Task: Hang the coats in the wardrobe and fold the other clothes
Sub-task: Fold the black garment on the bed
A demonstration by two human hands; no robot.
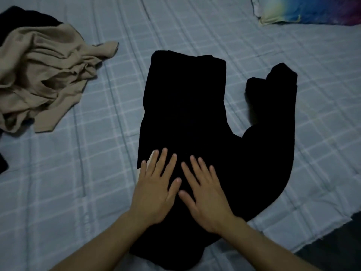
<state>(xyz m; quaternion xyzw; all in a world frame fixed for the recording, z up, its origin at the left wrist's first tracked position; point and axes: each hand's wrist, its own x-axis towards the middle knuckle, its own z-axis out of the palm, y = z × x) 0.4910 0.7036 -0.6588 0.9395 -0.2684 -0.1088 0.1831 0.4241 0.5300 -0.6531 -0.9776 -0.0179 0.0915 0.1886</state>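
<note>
Black garment (195, 114) on bed sheet (97, 173): solid, no visible pattern; pale cream strip at its left edge. Bed sheet: pale blue-grey, white windowpane check. Left of black garment: tan-beige crumpled garment (43, 75), plain. Behind tan one: another black cloth (21, 16). Far right of black garment, at top: pillow (312, 10), multicolour wash of yellow, green, blue, purple, with white edge
</note>
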